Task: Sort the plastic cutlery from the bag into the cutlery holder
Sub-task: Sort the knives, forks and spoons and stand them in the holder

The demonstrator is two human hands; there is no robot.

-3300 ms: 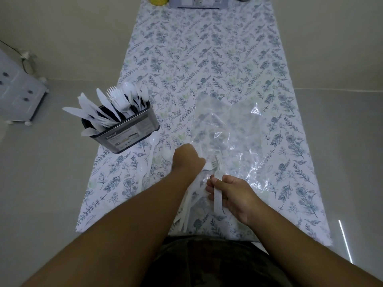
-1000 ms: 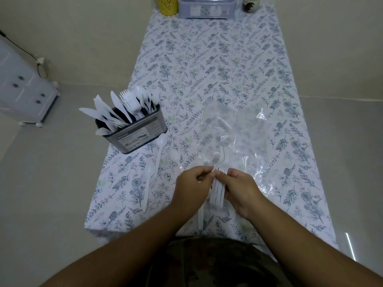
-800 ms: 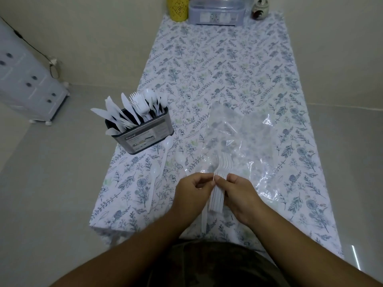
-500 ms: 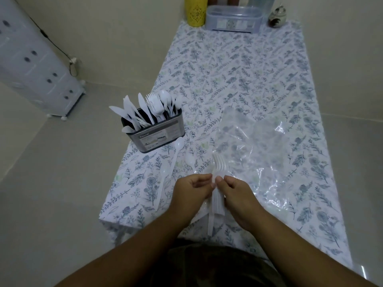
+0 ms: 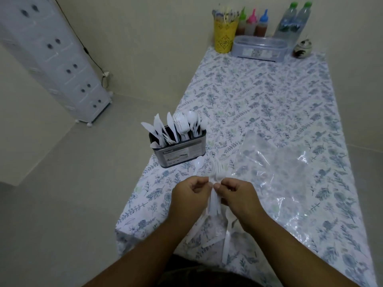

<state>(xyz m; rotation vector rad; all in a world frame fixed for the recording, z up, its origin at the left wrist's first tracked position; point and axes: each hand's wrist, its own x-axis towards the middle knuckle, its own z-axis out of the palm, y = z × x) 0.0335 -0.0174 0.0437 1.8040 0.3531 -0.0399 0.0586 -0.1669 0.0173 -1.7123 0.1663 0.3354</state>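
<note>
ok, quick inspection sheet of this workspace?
Surface: table under floral cloth.
Job things: holder with knives, forks, spoons; forks in hand; loose cutlery at near edge; bag flat.
Clutter: yellow cup, sauce bottles, water bottles, box, jar.
Hands: left hand and right hand pinch the forks.
Cables: cord on wall.
Surroundings: drawer unit.

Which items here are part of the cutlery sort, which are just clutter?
Job:
bundle of forks, held by left hand and right hand
cutlery holder
plastic bag
loose spoon

Clutter:
yellow cup
sauce bottles
water bottles
lidded container
drawer tower
</note>
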